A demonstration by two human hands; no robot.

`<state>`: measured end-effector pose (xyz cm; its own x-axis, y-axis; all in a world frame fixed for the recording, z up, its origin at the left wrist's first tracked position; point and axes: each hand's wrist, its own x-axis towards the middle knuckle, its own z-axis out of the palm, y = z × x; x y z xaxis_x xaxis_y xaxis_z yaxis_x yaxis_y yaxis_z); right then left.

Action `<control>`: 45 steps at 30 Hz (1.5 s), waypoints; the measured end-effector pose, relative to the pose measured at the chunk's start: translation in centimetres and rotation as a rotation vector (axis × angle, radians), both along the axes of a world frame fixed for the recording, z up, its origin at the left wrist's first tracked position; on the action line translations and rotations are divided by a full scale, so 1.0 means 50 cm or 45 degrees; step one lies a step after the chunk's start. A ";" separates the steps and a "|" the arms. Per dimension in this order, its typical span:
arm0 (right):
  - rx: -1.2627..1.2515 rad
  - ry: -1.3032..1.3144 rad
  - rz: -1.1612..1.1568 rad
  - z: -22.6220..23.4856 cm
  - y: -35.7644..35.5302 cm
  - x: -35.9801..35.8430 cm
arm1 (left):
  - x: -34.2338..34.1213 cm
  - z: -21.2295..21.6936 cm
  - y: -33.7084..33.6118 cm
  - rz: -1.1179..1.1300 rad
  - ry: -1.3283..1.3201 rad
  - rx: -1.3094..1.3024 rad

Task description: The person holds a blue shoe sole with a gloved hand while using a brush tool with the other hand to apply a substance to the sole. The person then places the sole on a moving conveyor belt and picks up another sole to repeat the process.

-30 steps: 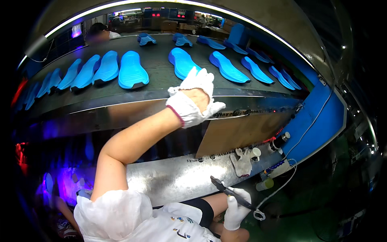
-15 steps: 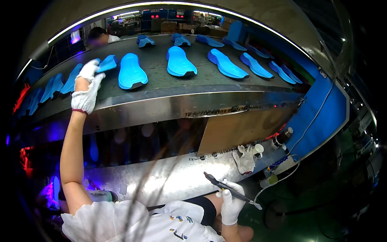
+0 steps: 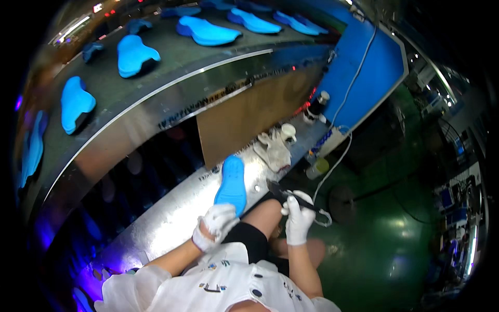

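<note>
In the lower middle, my left hand (image 3: 215, 228), in a white knit glove, grips one end of a blue insole (image 3: 232, 182). The insole's far end points away from me, over a shiny metal ledge (image 3: 171, 218). My right hand (image 3: 298, 221), also gloved in white, is closed around a black pen-shaped tool (image 3: 304, 203). A pale loop shows at the tool's rear end, and its dark front end points left towards the insole. More blue insoles (image 3: 136, 54) lie spaced apart on the dark belt (image 3: 109, 93) ahead of me.
A brown board (image 3: 234, 117) leans below the belt's metal edge. On the ledge's right lie a crumpled glove (image 3: 274, 152) and a white cup (image 3: 288, 133). A dark bottle (image 3: 317, 105) stands farther back. A white cable (image 3: 332, 169) hangs beside the blue panel (image 3: 371, 67).
My left hand has come back from the belt to the ledge, carrying the blue insole. The view has turned to the right. My right hand still holds the black tool.
</note>
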<state>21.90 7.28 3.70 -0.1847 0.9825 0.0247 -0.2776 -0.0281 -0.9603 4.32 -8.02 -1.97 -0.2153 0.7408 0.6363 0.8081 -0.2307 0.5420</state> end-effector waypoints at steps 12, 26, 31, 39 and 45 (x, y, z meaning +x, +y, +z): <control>0.398 -0.742 0.158 -0.112 0.044 -0.202 | -0.091 -0.181 0.078 -1.021 -2.518 -0.021; 1.268 -0.772 0.343 0.040 -0.018 -0.127 | 0.003 -0.022 0.101 -1.187 -3.230 -0.078; 0.494 -0.346 0.459 0.057 -0.046 -0.108 | 0.026 0.025 0.088 -0.754 -2.918 -0.106; 0.799 -0.424 0.653 0.072 -0.076 -0.094 | -0.008 0.012 0.093 -1.068 -2.808 0.089; 1.536 -0.516 0.679 0.074 -0.077 -0.074 | 0.004 0.059 0.115 -1.232 -2.872 0.150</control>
